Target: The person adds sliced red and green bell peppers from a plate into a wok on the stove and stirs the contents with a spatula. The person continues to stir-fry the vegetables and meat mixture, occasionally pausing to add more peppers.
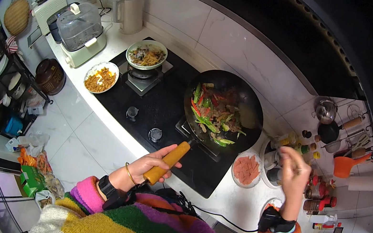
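My left hand [159, 163] is wrapped around the yellow wooden handle [167, 162] of a black wok [228, 81] on the right burner. In the wok lie green and red pepper strips [204, 117] mixed with browned meat pieces [230, 123]. My right hand [294, 169] is raised to the right of the wok, its fingers closed on the end of a thin, blurred handle that reaches toward the wok, seemingly a spatula [249, 118]. Below that hand and to its left, a plate of sliced pink meat [246, 169] rests on the counter.
A pale green dish of food [147, 54] sits over the left burner. Beside the black cooktop [151, 111] is a bowl of rice with brown topping [101, 77]. An electric steamer [79, 35] and kettle [129, 12] stand behind; seasoning jars [316, 190] line the right wall.
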Tool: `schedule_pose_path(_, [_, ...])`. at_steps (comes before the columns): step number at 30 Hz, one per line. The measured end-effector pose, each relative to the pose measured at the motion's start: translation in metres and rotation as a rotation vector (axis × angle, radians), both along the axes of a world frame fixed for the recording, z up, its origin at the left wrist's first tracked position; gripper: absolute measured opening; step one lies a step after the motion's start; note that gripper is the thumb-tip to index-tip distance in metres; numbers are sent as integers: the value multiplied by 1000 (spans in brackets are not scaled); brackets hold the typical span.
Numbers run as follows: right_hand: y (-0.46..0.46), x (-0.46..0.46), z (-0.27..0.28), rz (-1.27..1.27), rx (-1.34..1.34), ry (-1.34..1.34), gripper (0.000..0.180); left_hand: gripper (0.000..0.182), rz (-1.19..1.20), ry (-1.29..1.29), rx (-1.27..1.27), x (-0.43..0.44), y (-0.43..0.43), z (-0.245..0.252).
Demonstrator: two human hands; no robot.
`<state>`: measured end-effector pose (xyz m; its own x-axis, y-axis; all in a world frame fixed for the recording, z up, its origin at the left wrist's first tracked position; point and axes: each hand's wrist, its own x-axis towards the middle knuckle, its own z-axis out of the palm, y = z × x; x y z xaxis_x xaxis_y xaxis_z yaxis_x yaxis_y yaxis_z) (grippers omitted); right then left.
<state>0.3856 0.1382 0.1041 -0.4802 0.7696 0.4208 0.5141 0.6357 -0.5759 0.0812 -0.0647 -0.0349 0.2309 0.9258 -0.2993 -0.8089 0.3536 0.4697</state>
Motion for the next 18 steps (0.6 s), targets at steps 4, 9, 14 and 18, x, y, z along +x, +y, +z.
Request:
schedule_pose_path(4, [62, 9, -19, -130, -198, 338, 17, 77, -11, 2, 15, 0, 1, -1])
schedule_pose_path(9, [123, -44, -59, -77, -543, 616, 21, 77, -11, -12, 13, 1, 3, -1])
schedule_pose_path(14, [70, -84, -18, 445, -211, -31, 16, 75, 6, -21, -2, 2, 2, 0])
schedule_pose_path(18, [-14, -91, 12, 735, 307, -429, 29, 75, 26, -1, -46, 3, 2, 1])
